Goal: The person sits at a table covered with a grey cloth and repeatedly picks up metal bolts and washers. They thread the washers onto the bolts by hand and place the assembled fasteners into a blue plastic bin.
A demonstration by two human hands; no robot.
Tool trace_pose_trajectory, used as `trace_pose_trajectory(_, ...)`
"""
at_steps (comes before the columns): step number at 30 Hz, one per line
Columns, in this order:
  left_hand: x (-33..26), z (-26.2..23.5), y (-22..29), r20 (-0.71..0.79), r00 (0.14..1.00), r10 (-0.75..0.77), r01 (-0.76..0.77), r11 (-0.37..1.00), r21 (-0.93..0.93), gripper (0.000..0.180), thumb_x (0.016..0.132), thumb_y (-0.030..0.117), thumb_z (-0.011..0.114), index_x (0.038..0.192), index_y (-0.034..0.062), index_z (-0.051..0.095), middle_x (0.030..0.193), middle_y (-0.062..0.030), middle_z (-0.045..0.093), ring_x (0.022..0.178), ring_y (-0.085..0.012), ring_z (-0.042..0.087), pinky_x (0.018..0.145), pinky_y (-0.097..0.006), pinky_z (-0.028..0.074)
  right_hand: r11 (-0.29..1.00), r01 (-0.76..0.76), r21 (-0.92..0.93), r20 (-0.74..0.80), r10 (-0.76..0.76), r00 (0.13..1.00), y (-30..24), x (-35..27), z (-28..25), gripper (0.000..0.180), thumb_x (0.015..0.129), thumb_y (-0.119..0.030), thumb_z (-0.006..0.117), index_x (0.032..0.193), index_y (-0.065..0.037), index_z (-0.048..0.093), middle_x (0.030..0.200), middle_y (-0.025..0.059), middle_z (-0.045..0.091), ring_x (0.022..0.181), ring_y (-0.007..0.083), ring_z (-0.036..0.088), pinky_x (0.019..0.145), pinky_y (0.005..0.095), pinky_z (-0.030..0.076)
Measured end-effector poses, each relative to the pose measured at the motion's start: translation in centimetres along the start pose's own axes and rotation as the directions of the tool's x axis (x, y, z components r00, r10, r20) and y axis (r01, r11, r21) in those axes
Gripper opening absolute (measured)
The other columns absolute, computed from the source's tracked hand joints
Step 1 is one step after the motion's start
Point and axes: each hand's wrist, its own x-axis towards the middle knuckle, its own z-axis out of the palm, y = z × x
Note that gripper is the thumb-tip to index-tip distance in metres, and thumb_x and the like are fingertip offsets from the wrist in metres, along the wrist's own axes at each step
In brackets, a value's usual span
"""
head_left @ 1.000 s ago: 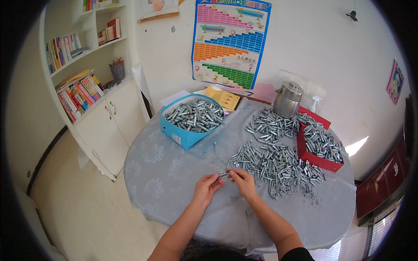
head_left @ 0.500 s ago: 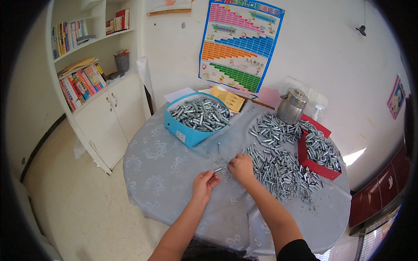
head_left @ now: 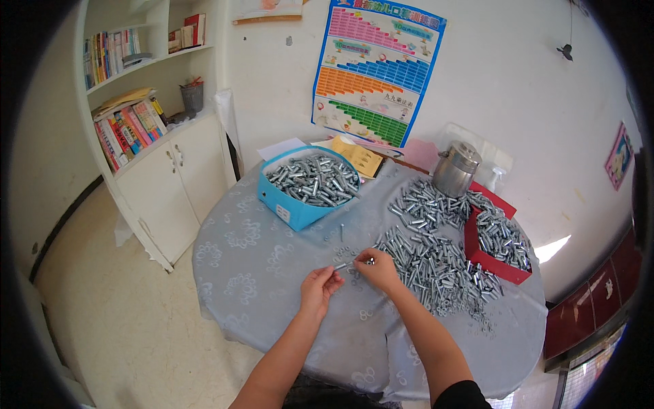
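Observation:
My left hand (head_left: 317,289) pinches a silver bolt (head_left: 341,266) near the middle of the table, its shaft pointing right. At the bolt's right end, my right hand (head_left: 379,271) is closed. A small shiny metal part (head_left: 370,261) shows at its fingers, too small to tell its exact kind. Just beyond the hands lie several small washers (head_left: 344,252), and a single bolt (head_left: 342,232) is set apart from the rest. The large loose pile of bolts (head_left: 426,262) begins right beside my right hand.
A blue box (head_left: 289,208) heaped with bolts stands at the back left. To the right are a red box (head_left: 494,264) with more bolts and a steel canister (head_left: 457,169). Small nuts or washers (head_left: 480,315) spread near the pile's front. A grey cloth (head_left: 272,286) covers the round table.
My right hand has drawn slightly left and down from the pile's edge to the bolt's end, and a shiny part now shows at its fingers. My left hand stays nearly still.

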Motion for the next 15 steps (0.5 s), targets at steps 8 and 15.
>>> trace_pose_trajectory(8, 0.1, -0.2, -0.3, -0.007, 1.0, -0.005, 0.005, 1.0, 0.008, 0.014, 0.081, 0.01, 0.059, 0.086, -0.0012, 0.052, 0.078, -0.0094, 0.058, 0.068, -0.0169, 0.058, 0.066, -0.032, 0.053, 0.746, -0.184, 0.64, 0.196, 0.074, 0.978, -1.5, -1.0, -1.0, 0.016, 0.077, -0.013, 0.064, 0.09, -0.003, 0.061, 0.084, 0.0019, 0.062, 0.078, 0.0096, 0.055, 0.071, 0.0218, 0.041)
trace_pose_trajectory(15, 0.0, -0.2, -0.1, 0.029, 0.999, -0.046, 0.046, 0.999, 0.019, 0.014, 0.082, 0.012, 0.058, 0.086, -0.0001, 0.051, 0.077, -0.0087, 0.058, 0.069, -0.0165, 0.058, 0.066, -0.03, 0.053, 0.754, -0.209, 0.623, 0.204, 0.101, 0.974, -1.7, -1.0, -0.5, 0.017, 0.079, -0.013, 0.062, 0.092, -0.002, 0.063, 0.082, 0.0011, 0.062, 0.074, 0.0069, 0.053, 0.066, 0.019, 0.04)
